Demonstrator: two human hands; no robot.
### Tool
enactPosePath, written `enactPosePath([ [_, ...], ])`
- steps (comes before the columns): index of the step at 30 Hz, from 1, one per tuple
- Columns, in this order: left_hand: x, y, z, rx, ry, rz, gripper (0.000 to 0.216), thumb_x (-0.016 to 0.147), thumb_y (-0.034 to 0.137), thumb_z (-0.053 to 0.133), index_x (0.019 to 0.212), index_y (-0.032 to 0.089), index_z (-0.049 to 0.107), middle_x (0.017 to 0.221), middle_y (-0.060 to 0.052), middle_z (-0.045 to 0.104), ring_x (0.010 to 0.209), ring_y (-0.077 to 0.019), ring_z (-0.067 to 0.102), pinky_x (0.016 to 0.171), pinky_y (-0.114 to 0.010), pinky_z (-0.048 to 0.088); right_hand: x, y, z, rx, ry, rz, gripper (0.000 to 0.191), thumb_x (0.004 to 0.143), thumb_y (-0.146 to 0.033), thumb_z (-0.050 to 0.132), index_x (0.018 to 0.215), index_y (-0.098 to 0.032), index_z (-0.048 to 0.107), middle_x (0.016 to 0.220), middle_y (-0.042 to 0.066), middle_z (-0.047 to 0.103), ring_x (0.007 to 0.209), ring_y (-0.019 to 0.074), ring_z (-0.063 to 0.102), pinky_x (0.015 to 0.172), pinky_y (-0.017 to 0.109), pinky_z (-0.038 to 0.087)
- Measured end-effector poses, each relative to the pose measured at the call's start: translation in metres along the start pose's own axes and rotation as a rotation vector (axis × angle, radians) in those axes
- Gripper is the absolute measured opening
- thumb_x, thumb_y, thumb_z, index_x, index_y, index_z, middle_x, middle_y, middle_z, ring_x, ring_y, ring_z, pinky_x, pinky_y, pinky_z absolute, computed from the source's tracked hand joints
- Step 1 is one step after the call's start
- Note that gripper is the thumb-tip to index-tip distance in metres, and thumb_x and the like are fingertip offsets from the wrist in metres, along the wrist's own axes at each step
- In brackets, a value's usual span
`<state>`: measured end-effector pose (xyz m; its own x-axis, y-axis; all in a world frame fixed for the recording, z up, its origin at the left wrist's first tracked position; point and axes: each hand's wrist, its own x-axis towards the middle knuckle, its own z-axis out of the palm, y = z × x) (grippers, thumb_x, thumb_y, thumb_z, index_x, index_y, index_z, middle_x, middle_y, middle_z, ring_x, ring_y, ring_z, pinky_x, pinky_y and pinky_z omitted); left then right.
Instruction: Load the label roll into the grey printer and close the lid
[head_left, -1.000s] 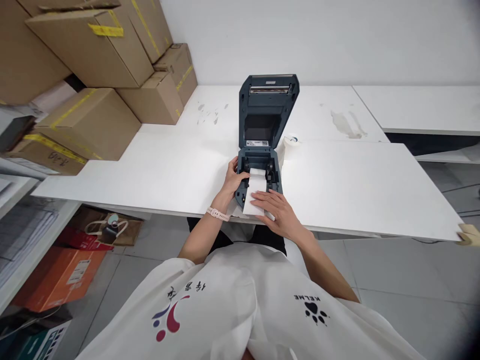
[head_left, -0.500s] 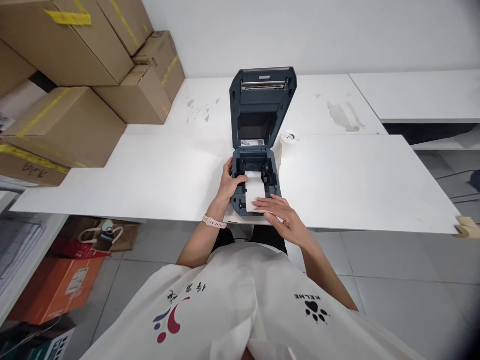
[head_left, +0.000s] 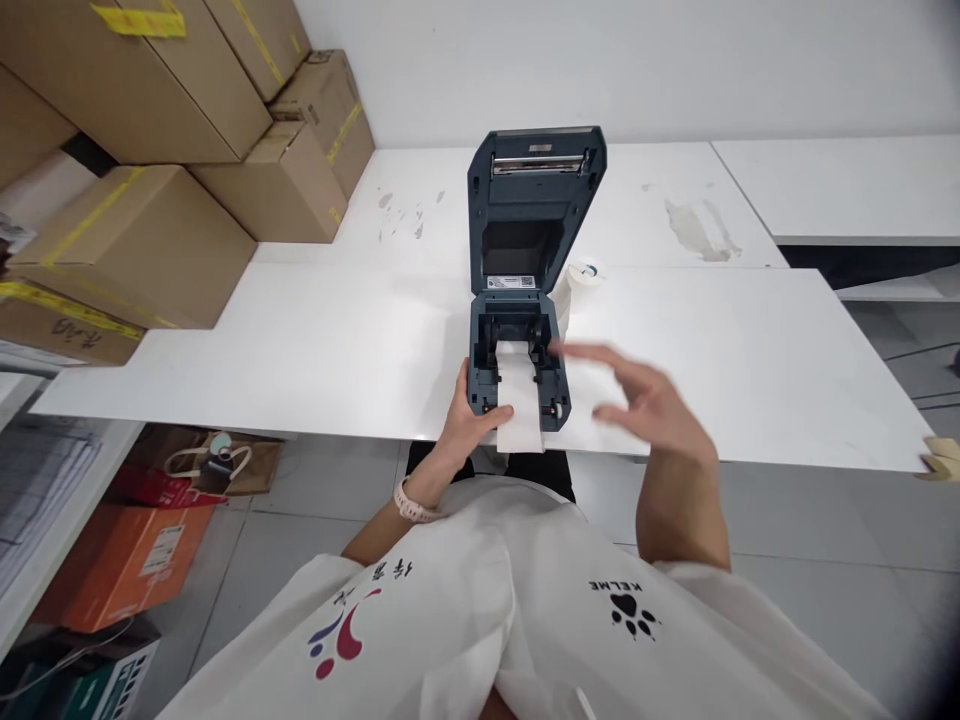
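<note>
A dark grey label printer (head_left: 556, 385) sits at the table's front edge with its lid (head_left: 529, 215) tipped up and back. From its inside a white label strip (head_left: 519, 385) runs forward over the front edge. My left hand (head_left: 466, 422) grips the printer's left front side, its thumb lying on the strip. My right hand (head_left: 651, 400), slightly blurred, is raised to the right of the printer with fingers apart and nothing in it. Its index fingertip is near the printer's right wall; whether it touches, I cannot tell. A white label roll (head_left: 583, 275) is behind the printer's right side.
Cardboard boxes (head_left: 139, 245) are stacked on the left of the white table (head_left: 337, 340). Below them on the left are an orange box (head_left: 124, 565) and a paper bag (head_left: 251, 470). A pale wall stands behind the table, and a second table (head_left: 840, 190) adjoins at right.
My right hand has lifted off the label strip and moved right. My left hand has slid toward the printer's front, its thumb now on the strip. The strip now hangs past the front edge.
</note>
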<state>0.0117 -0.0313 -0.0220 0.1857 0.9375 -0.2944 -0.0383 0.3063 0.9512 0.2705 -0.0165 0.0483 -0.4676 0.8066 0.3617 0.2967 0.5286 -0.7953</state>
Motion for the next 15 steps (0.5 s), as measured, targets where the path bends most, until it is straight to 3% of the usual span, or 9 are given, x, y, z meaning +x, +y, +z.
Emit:
enactPosePath([
  [2,-0.016,-0.004,0.002,-0.001,-0.029,-0.022,0.111,0.076,0.052,0.085,0.163,0.047,0.017,0.177,-0.002,0.018,0.154,-0.0366,0.041,0.119,-0.052,0.049,0.049,0.007,-0.022,-0.113,0.348,-0.074,0.06,0.097,-0.06,0.06,0.151,-0.034,0.053,0.159,0.004,0.054,0.15,0.0276,0.049,0.126,0.054,0.038],
  [4,-0.023,-0.007,0.003,-0.014,-0.045,-0.016,0.114,0.076,0.053,0.084,0.164,0.046,0.012,0.177,-0.003,0.017,0.157,-0.0344,0.036,0.12,-0.05,0.047,0.108,0.018,-0.039,-0.094,0.522,-0.057,0.066,0.101,-0.065,0.049,0.158,-0.031,0.042,0.17,0.004,0.039,0.156,0.0242,0.039,0.129,0.047,0.032],
  [6,-0.022,-0.01,0.003,-0.027,-0.054,-0.002,0.117,0.076,0.053,0.084,0.165,0.044,0.009,0.176,-0.005,0.022,0.158,-0.0332,0.035,0.121,-0.049,0.046,0.158,0.031,-0.049,0.062,0.519,0.073,0.066,0.107,-0.062,0.025,0.161,-0.026,0.035,0.172,0.002,0.033,0.16,0.0191,0.03,0.128,0.037,0.03],
  [8,-0.02,-0.012,0.001,-0.029,-0.067,0.003,0.118,0.076,0.055,0.084,0.165,0.043,0.008,0.175,-0.005,0.024,0.159,-0.0334,0.034,0.121,-0.049,0.046,0.184,0.037,-0.051,0.2,0.486,0.152,0.073,0.108,-0.059,0.005,0.158,-0.019,0.04,0.169,0.003,0.039,0.156,0.0163,0.037,0.124,0.033,0.035],
  [11,-0.017,-0.014,-0.006,-0.009,-0.057,-0.009,0.113,0.077,0.064,0.079,0.165,0.042,0.012,0.177,-0.002,0.02,0.162,-0.0337,0.025,0.124,-0.046,0.043,0.167,0.031,-0.038,0.232,0.553,0.112,0.083,0.106,-0.06,-0.004,0.146,-0.015,0.054,0.152,0.008,0.059,0.144,0.0165,0.055,0.119,0.034,0.044],
  [15,-0.013,-0.008,-0.019,-0.072,-0.013,-0.057,0.103,0.083,0.083,0.055,0.166,0.036,0.017,0.177,-0.004,0.022,0.163,-0.0326,0.024,0.129,-0.046,0.035,0.081,0.005,-0.001,0.103,0.508,0.053,0.083,0.103,-0.069,0.003,0.099,-0.023,0.073,0.118,0.008,0.076,0.124,0.0241,0.069,0.114,0.047,0.053],
])
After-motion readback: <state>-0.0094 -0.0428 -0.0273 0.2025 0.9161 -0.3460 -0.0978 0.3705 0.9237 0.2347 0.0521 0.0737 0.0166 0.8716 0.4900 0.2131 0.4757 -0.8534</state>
